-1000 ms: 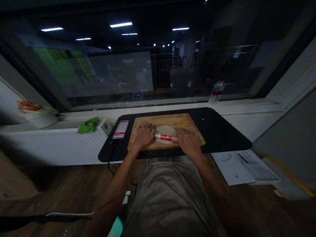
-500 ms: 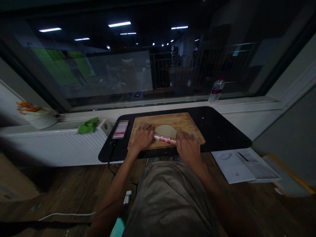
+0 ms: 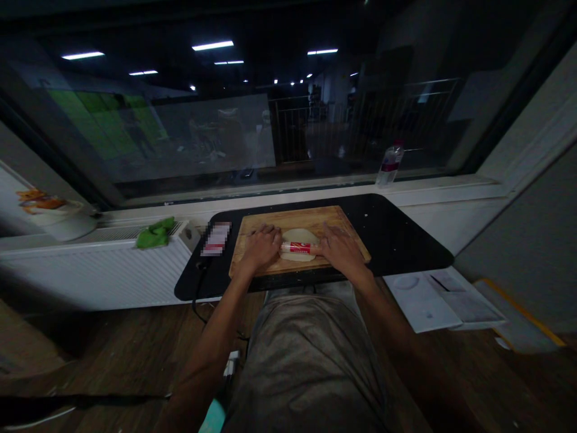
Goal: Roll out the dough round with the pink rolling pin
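On the wooden cutting board (image 3: 288, 218), a flat round of pale dough (image 3: 297, 235) lies under a rolling pin (image 3: 299, 248). The pin has a red and white printed wrapper around its middle and crosses the dough from side to side. My left hand (image 3: 262, 248) covers the pin's left end. Over its right end lies my right hand (image 3: 339, 246), with the fingers pointing away from me. Both hands press on the pin from above, palms down, and hide its ends.
The board rests on a black tabletop (image 3: 406, 240) with rounded corners. A phone (image 3: 216, 239) lies left of the board, with a cable near it. A green cloth (image 3: 155, 233) is on the white radiator (image 3: 135, 276). A water bottle (image 3: 390, 165) stands on the windowsill.
The rolling pin has moved away from me, from the dough's near edge to around its middle, and its printed wrapper has turned. Both hands moved with it. The view shifted slightly.
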Demonstrator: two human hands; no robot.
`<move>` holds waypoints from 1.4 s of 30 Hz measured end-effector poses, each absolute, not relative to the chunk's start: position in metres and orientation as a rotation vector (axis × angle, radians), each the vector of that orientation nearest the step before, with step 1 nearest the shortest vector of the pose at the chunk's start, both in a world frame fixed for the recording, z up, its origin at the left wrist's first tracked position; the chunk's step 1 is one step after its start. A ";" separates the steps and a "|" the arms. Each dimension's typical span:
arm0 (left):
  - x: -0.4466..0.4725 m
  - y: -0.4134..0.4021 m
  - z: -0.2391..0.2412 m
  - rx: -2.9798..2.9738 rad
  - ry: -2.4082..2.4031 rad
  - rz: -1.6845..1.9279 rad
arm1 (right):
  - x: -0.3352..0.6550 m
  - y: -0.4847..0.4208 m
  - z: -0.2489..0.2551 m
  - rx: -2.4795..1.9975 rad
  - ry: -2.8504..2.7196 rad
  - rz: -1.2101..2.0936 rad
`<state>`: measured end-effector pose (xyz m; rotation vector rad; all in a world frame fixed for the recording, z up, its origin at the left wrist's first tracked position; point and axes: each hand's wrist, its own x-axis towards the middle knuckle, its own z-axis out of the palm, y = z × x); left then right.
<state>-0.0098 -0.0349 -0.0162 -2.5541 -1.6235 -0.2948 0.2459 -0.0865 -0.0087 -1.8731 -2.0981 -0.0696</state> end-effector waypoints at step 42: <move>-0.004 -0.013 -0.027 -2.452 -1.789 -0.335 | 0.262 -0.024 -0.012 -1.766 -2.330 -0.238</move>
